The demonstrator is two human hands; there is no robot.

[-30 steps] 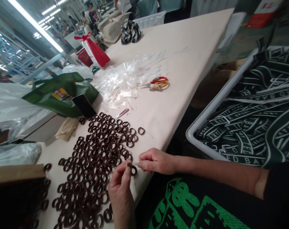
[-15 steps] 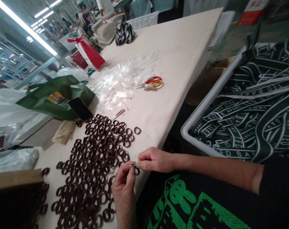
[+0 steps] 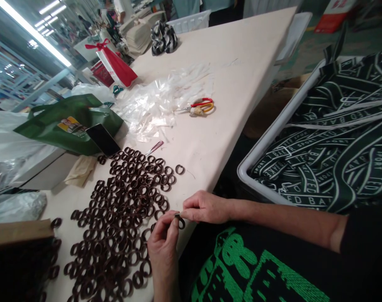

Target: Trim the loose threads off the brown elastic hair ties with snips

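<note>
Between the thumb and forefinger of my left hand (image 3: 164, 240) is a small dark brown loop (image 3: 181, 223), its ring hanging just below the fingertips. My right hand (image 3: 207, 207) is closed in a pinch, its fingertips meeting those of my left at the loop's top. Whatever the right fingers grip is too small and covered to make out. Both hands are in front of my body at the table's near edge. To their left, many similar dark brown loops (image 3: 124, 205) lie in a loose heap on the pale table (image 3: 216, 121).
Red-and-yellow-handled scissors (image 3: 203, 107), a small pink-handled tool (image 3: 155, 147) and clear plastic strips (image 3: 159, 100) lie beyond the heap. A phone (image 3: 103, 139) leans on a green bag (image 3: 68, 126). A cardboard box (image 3: 19, 235) stands left; a white-rimmed bin (image 3: 243, 170) of printed straps is right.
The view has shifted slightly, so the table items sit a little higher and further left. Both hands stay together; the loop between them has turned slightly and shows more clearly.
</note>
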